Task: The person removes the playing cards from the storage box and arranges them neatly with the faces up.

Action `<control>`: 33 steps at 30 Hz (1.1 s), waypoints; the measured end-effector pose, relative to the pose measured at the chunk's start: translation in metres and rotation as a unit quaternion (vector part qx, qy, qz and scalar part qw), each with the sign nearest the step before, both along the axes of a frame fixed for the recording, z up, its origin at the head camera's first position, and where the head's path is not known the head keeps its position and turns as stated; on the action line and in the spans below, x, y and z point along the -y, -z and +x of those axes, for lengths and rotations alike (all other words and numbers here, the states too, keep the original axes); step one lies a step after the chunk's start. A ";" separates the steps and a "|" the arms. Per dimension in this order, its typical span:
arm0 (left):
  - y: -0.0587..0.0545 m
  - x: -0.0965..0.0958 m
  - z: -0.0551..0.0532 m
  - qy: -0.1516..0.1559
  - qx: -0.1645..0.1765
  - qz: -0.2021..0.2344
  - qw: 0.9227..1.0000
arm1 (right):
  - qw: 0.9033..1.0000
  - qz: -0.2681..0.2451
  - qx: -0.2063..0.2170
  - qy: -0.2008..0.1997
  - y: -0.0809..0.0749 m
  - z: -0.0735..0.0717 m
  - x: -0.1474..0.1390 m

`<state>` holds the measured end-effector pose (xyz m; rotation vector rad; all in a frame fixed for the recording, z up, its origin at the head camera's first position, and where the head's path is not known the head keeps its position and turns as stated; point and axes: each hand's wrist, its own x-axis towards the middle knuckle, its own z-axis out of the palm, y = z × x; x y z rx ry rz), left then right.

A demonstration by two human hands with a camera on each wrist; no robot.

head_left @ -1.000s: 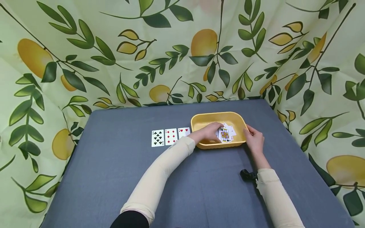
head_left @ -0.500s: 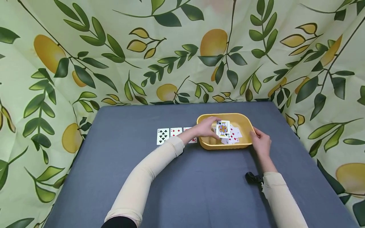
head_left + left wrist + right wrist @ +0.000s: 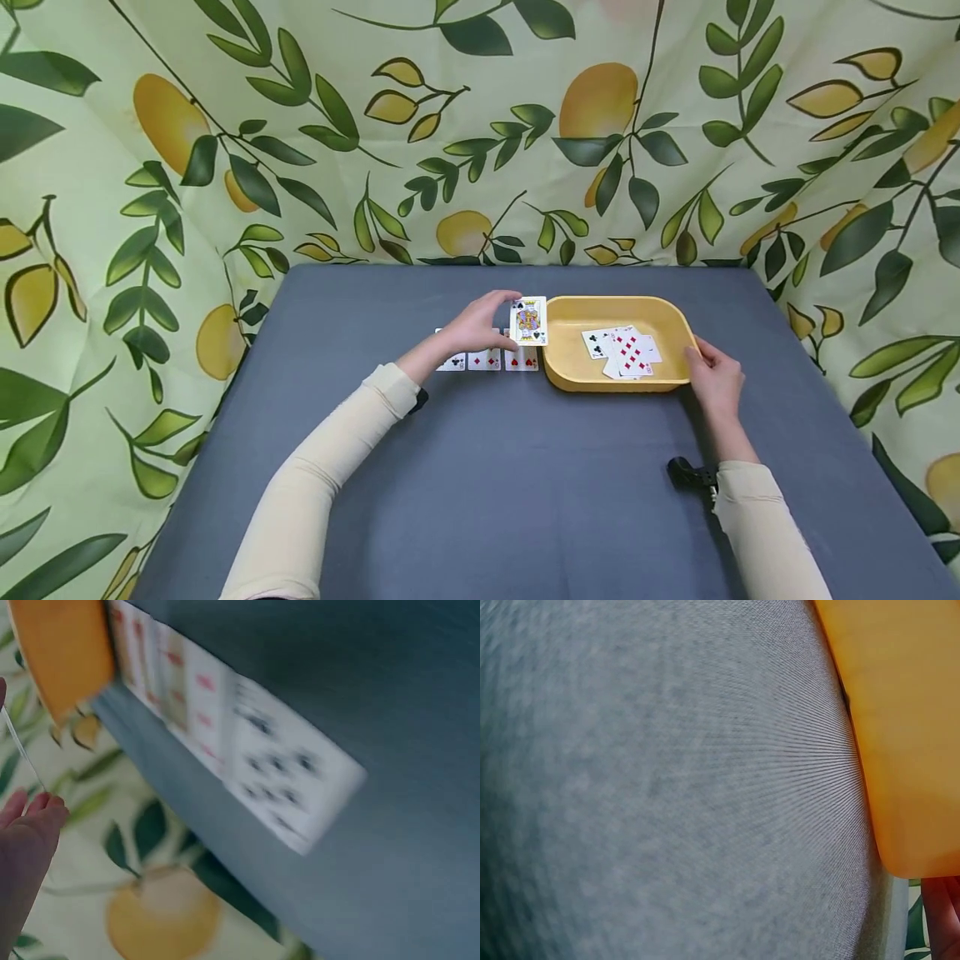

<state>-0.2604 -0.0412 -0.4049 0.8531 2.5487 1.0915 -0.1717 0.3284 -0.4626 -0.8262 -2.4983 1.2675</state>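
Note:
My left hand (image 3: 476, 323) holds a king of spades (image 3: 528, 322) by its top and bottom edges, between thumb and fingers, face up just left of the yellow tray (image 3: 577, 385). In the left wrist view the card (image 3: 25, 754) shows as a thin edge by the fingertips. Beneath that hand lies a row of cards: a club card (image 3: 281, 765), a diamond card (image 3: 484, 360) and a heart card (image 3: 521, 360), their upper parts partly hidden. My right hand (image 3: 716, 382) grips the tray's right rim. Inside the tray, several loose cards (image 3: 630, 354) overlap, with a diamond card on top.
A blue-grey cloth (image 3: 510, 483) covers the table. Behind and at both sides hangs a curtain (image 3: 420, 125) printed with lemons and leaves. A black wrist camera (image 3: 688, 473) is strapped below my right hand.
My left hand has lifted the king of spades out of the tray and carried it left over the card row. My right hand stays on the rim. The head view has shifted.

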 end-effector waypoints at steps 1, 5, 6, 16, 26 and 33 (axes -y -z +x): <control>0.002 0.009 0.001 -0.010 0.002 0.000 1.000 | 1.000 -0.002 0.001 0.002 0.000 0.000 0.000; 0.008 0.046 0.006 -0.041 0.007 -0.005 0.999 | 1.000 -0.003 -0.002 0.006 0.001 -0.001 -0.002; 0.009 0.054 0.008 -0.046 0.010 -0.007 0.999 | 1.000 -0.006 -0.005 0.007 0.001 -0.001 -0.002; 0.029 0.124 0.012 -0.055 0.015 -0.035 0.998 | 0.999 -0.034 -0.007 0.026 -0.002 0.000 -0.003; 0.055 0.172 0.012 -0.070 0.015 -0.043 0.997 | 0.999 -0.020 0.002 0.028 0.000 -0.004 0.000; 0.062 0.177 0.009 -0.072 0.026 -0.043 0.996 | 1.000 -0.003 -0.007 0.027 0.001 -0.005 0.001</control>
